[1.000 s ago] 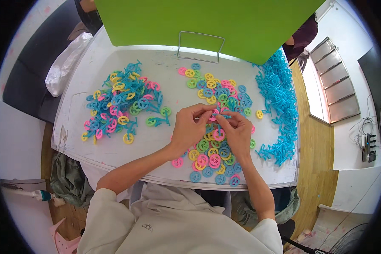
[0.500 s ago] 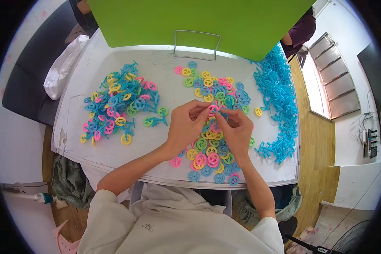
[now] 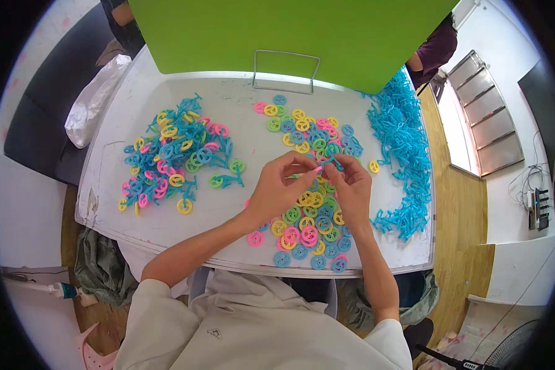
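My left hand (image 3: 279, 190) is closed, pinching a small pink plastic wheel (image 3: 318, 169) that shows nearly edge-on. Close against it, my right hand (image 3: 353, 190) grips a blue plastic stem piece (image 3: 335, 162) between thumb and fingertips. The fingers partly cover both pieces, so I cannot tell whether they are joined. Beneath and around my hands spreads a heap of loose spoked wheels (image 3: 309, 235) in pink, yellow, green and blue.
At the left lies a pile of blue stems fitted with wheels (image 3: 179, 151). Bare blue stems (image 3: 404, 139) fill the right side of the white table (image 3: 166, 235). A green panel (image 3: 290, 37) with a wire handle (image 3: 287, 51) stands at the back. Other people are partly visible beyond it.
The pink wheel has turned from facing me to nearly edge-on and moved slightly right. The blue stem now shows more clearly beside it in my right fingers.
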Demonstrator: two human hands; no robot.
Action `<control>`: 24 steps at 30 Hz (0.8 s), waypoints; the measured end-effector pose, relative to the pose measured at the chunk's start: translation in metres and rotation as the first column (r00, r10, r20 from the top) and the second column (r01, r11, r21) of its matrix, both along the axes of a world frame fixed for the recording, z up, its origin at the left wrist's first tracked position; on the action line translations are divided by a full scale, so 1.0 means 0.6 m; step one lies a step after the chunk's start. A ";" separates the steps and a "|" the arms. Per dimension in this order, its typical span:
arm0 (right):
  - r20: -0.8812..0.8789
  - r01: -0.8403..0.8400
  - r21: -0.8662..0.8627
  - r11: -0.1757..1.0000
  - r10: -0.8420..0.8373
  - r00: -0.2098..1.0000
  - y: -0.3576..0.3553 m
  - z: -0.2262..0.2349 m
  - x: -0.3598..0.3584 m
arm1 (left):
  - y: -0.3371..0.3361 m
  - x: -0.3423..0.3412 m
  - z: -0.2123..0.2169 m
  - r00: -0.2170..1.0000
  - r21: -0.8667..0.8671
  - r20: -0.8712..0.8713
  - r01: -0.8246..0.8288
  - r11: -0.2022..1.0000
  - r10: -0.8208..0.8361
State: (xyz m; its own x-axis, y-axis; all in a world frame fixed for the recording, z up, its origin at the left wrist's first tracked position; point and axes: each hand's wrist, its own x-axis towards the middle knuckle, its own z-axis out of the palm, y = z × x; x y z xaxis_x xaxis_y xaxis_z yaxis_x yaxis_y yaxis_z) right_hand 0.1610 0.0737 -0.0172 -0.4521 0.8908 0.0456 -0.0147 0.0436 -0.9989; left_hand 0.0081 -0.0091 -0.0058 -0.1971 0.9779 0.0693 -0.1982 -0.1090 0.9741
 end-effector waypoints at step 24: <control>0.240 0.399 0.630 0.667 -0.655 0.717 0.114 0.041 0.139 | -0.007 -0.121 0.025 -0.120 0.435 -0.900 -0.329 0.838 0.419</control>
State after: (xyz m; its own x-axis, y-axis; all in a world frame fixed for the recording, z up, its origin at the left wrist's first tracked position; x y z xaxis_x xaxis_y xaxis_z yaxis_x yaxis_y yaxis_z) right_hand 0.2445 0.1418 0.0076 0.0051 0.8739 0.4861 0.5788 0.3938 -0.7141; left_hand -0.0643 -0.0134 0.0092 -0.2333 0.7611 0.6052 0.9720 0.1651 0.1671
